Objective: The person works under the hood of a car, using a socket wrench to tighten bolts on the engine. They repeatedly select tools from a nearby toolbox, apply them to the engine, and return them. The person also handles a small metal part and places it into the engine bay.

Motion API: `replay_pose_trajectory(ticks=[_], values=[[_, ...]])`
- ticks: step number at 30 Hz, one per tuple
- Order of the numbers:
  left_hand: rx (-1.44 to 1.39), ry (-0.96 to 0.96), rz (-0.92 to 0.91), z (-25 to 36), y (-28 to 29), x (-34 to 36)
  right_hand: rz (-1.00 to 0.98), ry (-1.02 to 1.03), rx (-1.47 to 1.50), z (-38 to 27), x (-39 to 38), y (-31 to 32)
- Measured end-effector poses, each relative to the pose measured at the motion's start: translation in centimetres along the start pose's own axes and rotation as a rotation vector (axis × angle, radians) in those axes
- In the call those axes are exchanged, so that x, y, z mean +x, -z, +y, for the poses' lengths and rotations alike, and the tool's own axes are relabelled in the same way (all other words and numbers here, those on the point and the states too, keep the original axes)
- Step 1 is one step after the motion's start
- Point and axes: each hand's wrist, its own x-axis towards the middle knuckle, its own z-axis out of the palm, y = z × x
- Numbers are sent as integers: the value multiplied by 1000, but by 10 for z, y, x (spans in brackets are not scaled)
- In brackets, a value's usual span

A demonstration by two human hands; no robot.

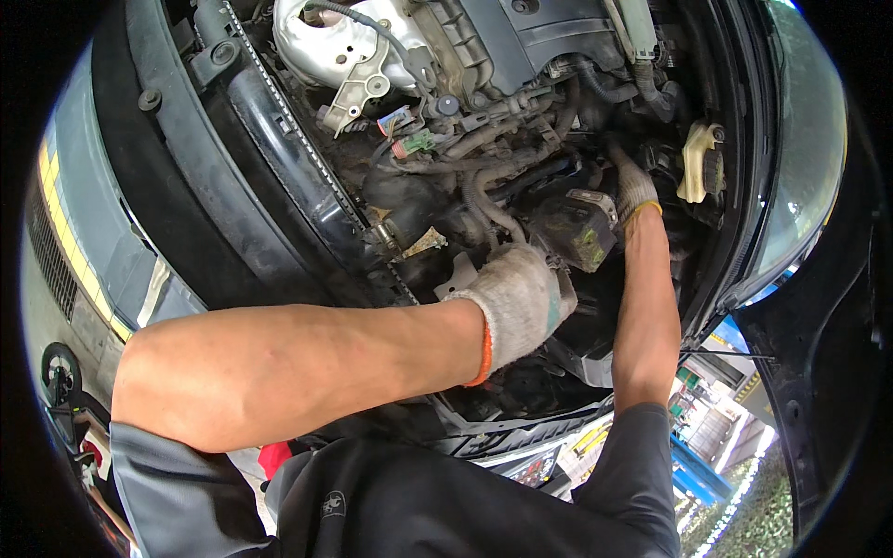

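Both hands wear knitted work gloves and reach into a car's engine bay. My left hand point(521, 302), in a whitish glove with an orange cuff, is closed low in the bay, beside a metal bracket point(563, 288). Its back covers whatever the curled fingers hold. Deeper toward the right, my right hand point(634, 186), in a dirtier glove with a yellow cuff, reaches among dark parts that hide its fingers. Between the hands lies a dark, box-shaped part point(577, 232) with yellow-green stains. A corrugated hose point(493, 206) runs down close to my left hand.
The dark engine cover point(507, 42) is at the top. A green connector point(414, 142) and a blue connector point(395, 121) sit on the wiring. The radiator edge point(288, 121) borders the left; a yellowed reservoir point(698, 163) stands right, near the windshield point(805, 158).
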Motion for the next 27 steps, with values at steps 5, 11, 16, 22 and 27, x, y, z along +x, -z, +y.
replay_pose_trajectory(ticks=[5, 11, 16, 22, 27], values=[[14, -14, -2, -1, -2, 3, -165, 59, 66, -2, -25, 5], [8, 15, -7, 2, -2, 4, -150, 12, -92, -11, -36, 20], [28, -4, 22, -1, -1, 0, -191, 42, -248, -14, -19, 28], [46, -38, 35, 0, 4, -2, -268, 171, -262, 17, 49, 54], [41, 4, 9, -1, 3, -1, -298, 54, -248, 0, 22, 31]])
